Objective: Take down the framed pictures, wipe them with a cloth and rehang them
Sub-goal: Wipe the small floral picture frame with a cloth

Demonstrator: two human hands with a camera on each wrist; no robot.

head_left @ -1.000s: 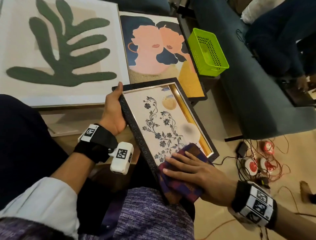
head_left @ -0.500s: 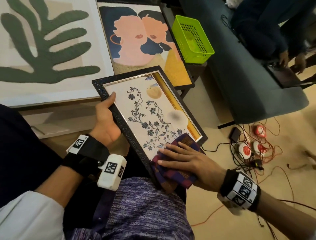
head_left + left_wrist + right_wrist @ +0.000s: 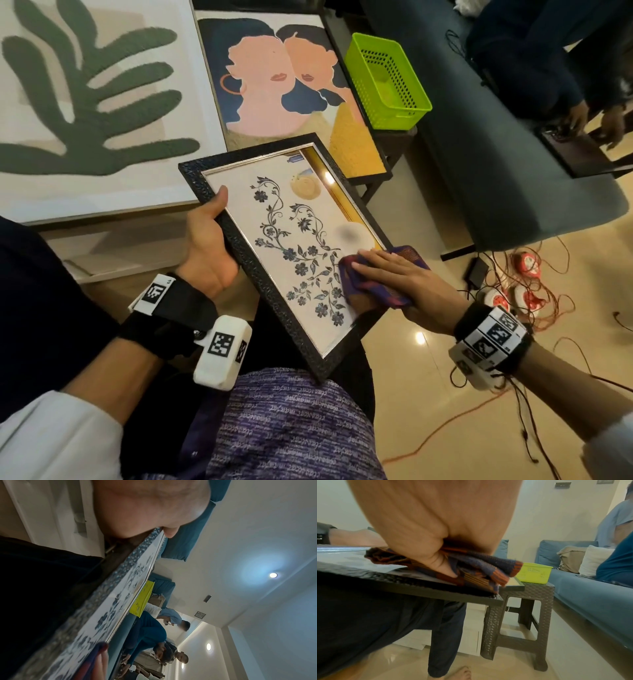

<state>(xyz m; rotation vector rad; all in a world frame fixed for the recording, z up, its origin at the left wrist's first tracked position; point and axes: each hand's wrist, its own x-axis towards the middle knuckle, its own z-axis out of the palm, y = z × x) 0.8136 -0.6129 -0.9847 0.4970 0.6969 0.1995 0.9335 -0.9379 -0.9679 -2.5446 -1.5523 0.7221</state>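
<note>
A black-framed floral picture (image 3: 274, 240) lies tilted over my lap. My left hand (image 3: 209, 246) grips its left edge, thumb on the front of the frame and fingers underneath. My right hand (image 3: 400, 277) lies flat with straight fingers on a purple and red checked cloth (image 3: 380, 296), pressing it on the glass at the frame's lower right edge. The left wrist view looks along the frame (image 3: 109, 601) past my left hand (image 3: 145, 507) to the cloth (image 3: 96, 654). In the right wrist view, my right hand (image 3: 436, 520) holds the bunched cloth (image 3: 479, 566) down on the frame (image 3: 402, 582).
A large leaf picture (image 3: 85, 102) and a picture of two faces (image 3: 284, 78) lie flat ahead, beside a green basket (image 3: 387, 82) on a dark stool (image 3: 527, 601). A blue sofa (image 3: 496, 137) with seated people stands to the right. Cables and sockets (image 3: 513, 287) litter the floor.
My right hand has slid the cloth from the frame's near bottom corner up along its right side. The left hand's thumb now lies over the frame's front.
</note>
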